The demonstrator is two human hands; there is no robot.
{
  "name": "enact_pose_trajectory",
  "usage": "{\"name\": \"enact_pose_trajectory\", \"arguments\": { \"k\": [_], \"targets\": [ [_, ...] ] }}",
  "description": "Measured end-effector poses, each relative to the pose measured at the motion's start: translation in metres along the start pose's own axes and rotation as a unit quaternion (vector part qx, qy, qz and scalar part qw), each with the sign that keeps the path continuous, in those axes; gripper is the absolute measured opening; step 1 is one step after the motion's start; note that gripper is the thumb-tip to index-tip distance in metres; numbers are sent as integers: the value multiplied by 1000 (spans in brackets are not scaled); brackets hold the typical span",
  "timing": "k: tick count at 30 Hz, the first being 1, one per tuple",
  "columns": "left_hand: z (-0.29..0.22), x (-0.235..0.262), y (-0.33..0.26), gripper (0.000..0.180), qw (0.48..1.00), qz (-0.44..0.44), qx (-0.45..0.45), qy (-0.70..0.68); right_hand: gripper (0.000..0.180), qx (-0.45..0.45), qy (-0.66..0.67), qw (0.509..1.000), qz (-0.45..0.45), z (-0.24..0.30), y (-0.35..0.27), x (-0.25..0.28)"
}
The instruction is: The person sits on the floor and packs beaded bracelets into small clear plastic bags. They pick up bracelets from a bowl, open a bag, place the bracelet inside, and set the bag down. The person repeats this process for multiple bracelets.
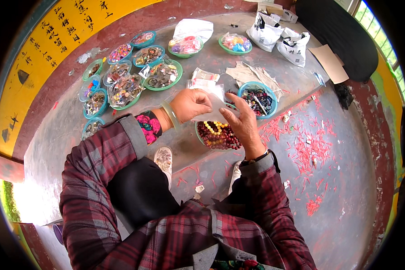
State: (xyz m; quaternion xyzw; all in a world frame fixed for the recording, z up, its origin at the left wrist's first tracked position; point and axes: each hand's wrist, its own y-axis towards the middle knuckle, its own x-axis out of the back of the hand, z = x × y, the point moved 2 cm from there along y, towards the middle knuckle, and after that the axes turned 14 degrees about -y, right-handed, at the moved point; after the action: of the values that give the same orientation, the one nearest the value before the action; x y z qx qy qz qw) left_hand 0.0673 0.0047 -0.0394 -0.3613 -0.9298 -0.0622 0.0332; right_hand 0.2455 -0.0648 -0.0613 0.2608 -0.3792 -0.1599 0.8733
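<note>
far left, a cluster of small teal bowls (96, 102) of mixed beads and trinkets sits on the grey concrete ledge (49, 148), some bowls touching each other. next over, a bigger green bowl (163, 75) with a plastic cover, near the cluster. behind it two more green bowls of bright beads (185, 45) and (235, 42), well apart from my hands.

my left hand (190, 104), jade-colour bangle at the wrist, grip pinched shut on the top edge of a small clear plastic bag (211, 105). bag is held up in the air between both hands, just above a bowl of dark red and yellow beads (217, 135). my right hand (240, 121) has fingers narrow on the bag's right side, thumb under; cannot tell if anything is in the bag.

right of that, a blue bowl of dark bracelets (258, 98) beside a crumpled cloth (252, 74). two white printed bags (279, 38) further back. far right, red paper scraps (312, 150) scattered on the floor.
</note>
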Motion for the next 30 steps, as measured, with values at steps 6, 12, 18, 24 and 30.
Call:
{"name": "enact_pose_trajectory", "arguments": {
  "k": [6, 12, 18, 24, 30],
  "targets": [
    [-1, -6, -1, 4, 1000, 8, 12, 15, 28, -48, 47, 996, 52, -1, -4, -3],
    [-7, -12, -1, 6, 994, 10, -47, 94, 27, -87, 112, 984, 106, -3, -7, -5],
    [1, -7, 0, 8, 990, 4, -53, 132, 22, -19, 29, 998, 54, 7, -4, -2],
    [3, -4, 0, 14, 999, -31, -18, 30, 19, -28, 0, 999, 43, 7, -6, -4],
    [-2, -8, 1, 14, 1000, -16, -10, 16, 22, -111, 128, 982, 83, -12, -12, -15]
  ]
}}
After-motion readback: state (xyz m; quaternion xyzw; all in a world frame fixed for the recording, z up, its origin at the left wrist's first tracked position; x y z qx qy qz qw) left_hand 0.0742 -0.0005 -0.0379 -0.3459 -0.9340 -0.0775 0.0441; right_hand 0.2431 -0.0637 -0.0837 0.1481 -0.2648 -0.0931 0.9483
